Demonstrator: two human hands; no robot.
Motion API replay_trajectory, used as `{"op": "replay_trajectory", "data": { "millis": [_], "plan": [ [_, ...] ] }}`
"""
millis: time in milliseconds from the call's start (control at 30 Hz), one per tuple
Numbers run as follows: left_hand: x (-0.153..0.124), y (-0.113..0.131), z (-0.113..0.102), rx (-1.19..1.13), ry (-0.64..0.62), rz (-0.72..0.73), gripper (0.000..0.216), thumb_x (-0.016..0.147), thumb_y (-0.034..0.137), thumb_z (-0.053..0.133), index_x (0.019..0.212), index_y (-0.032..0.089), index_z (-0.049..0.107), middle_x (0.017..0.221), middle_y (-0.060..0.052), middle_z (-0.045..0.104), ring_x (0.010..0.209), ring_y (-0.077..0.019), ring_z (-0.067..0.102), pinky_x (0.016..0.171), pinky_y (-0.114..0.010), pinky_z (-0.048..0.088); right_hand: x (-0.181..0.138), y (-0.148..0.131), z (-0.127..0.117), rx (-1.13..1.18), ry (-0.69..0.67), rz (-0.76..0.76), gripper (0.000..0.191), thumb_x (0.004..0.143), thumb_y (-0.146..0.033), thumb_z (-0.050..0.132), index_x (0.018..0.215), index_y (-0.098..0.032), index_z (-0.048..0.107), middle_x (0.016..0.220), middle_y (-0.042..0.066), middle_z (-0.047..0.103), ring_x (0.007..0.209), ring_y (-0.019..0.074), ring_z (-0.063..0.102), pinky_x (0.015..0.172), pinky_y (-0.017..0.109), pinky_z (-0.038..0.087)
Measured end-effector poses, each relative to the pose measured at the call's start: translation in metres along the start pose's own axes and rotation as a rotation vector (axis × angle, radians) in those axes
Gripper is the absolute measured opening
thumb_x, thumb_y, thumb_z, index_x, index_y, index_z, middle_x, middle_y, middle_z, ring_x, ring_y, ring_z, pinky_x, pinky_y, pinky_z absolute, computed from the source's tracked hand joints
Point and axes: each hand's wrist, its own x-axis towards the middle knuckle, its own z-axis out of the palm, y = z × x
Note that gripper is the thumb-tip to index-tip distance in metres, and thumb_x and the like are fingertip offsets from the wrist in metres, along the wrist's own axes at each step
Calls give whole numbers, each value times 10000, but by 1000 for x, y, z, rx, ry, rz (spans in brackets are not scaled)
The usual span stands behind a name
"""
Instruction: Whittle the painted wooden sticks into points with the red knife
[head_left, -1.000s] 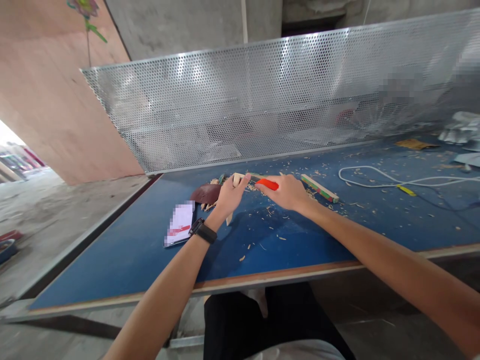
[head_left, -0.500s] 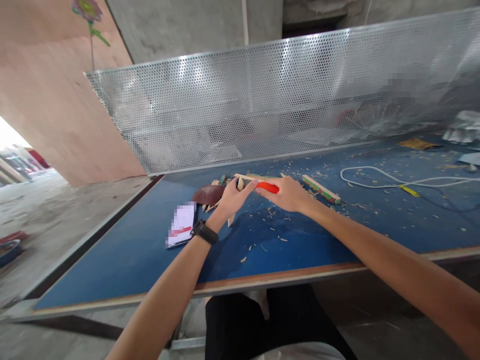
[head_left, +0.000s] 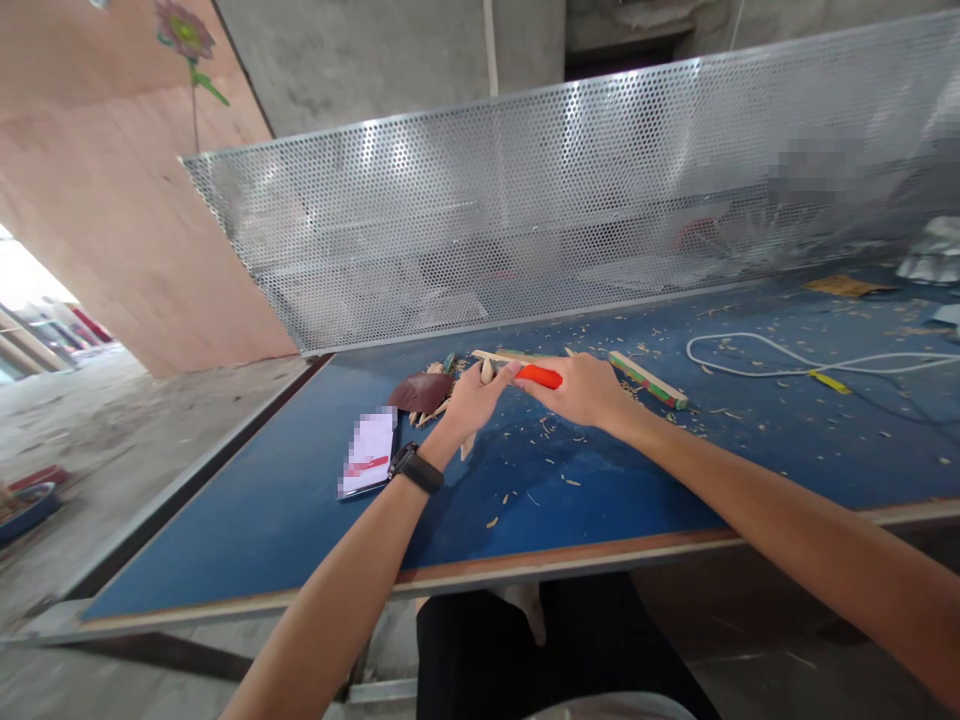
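My left hand (head_left: 474, 398) is closed around a pale piece of wood (head_left: 467, 446); its upper tip pokes out by the thumb and its lower end shows beneath the palm. An orange-handled knife (head_left: 541, 377) is in my right hand (head_left: 589, 390), the fingers wrapped around the handle. Its blade is too small and covered to make out. The two hands nearly meet, my left thumb close to the front of the handle. Just beyond them lie thin wooden sticks (head_left: 517, 355), partly hidden. A dark red-brown curved piece (head_left: 421, 393) sits left of my left hand, over more sticks.
A phone (head_left: 369, 452) lies on the blue table (head_left: 247, 510) near my watch. Wood shavings are scattered about. On the right are a green-striped wooden strip (head_left: 649, 380) and a white cable (head_left: 739, 374) with a yellow tag (head_left: 829, 383). A perforated metal screen (head_left: 450, 225) stands behind.
The view has shifted slightly, so everything sits a little further right. Both hands keep their grips, and the wood in my left hand appears only slightly turned, if at all.
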Motion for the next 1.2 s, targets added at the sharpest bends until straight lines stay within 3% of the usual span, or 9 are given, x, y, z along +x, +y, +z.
{"op": "replay_trajectory", "data": {
  "millis": [233, 333, 533, 667, 833, 1000, 1200],
  "plan": [
    [1, -2, 1, -15, 85, -3, 539, 946, 662, 603, 691, 223, 422, 637, 24, 450, 608, -122, 390, 573, -293, 280, -1, -7, -1, 60, 16, 59, 562, 970, -736, 489, 1148, -333, 837, 858, 78, 809, 748, 278, 713, 581, 337, 364],
    [1, -2, 0, -54, 37, -8, 541, 942, 674, 604, 701, 228, 417, 598, 34, 414, 575, -118, 372, 550, -292, 277, -1, -7, -3, 70, 15, 69, 551, 969, -725, 495, 1070, -308, 840, 846, 80, 804, 725, 272, 704, 571, 336, 348],
    [-1, 0, 2, -124, -50, -6, 491, 901, 662, 676, 763, 223, 505, 577, 41, 430, 560, -114, 392, 536, -287, 300, -1, -2, -3, 151, -26, 5, 572, 947, -714, 545, 1303, -343, 794, 838, 66, 809, 747, 271, 724, 619, 347, 431],
    [0, -3, 2, -170, -63, -31, 478, 871, 629, 729, 791, 228, 482, 586, 52, 432, 531, -101, 379, 520, -283, 289, 0, -1, -4, 175, -55, -58, 582, 944, -688, 569, 1370, -341, 760, 844, 65, 814, 765, 276, 733, 663, 367, 476],
    [0, -7, 1, -235, -83, -28, 479, 877, 623, 726, 804, 233, 457, 592, 63, 426, 513, -89, 368, 518, -276, 292, 1, -3, -5, 176, -59, -65, 582, 951, -683, 568, 1382, -340, 752, 920, 78, 829, 806, 284, 746, 689, 381, 494],
    [-3, 0, -1, -155, -77, 11, 429, 928, 624, 662, 837, 226, 529, 603, 48, 458, 586, -120, 415, 569, -275, 336, 1, 1, -1, 96, -34, -26, 591, 927, -738, 567, 1351, -378, 766, 914, 78, 827, 803, 298, 746, 684, 388, 490],
    [-4, 4, 0, -75, -24, 22, 433, 973, 581, 625, 772, 221, 493, 618, 36, 441, 592, -119, 374, 577, -288, 315, 1, -2, 0, 48, -3, 7, 602, 931, -768, 531, 1314, -381, 788, 867, 88, 810, 760, 292, 727, 656, 379, 457]
  ]
}}
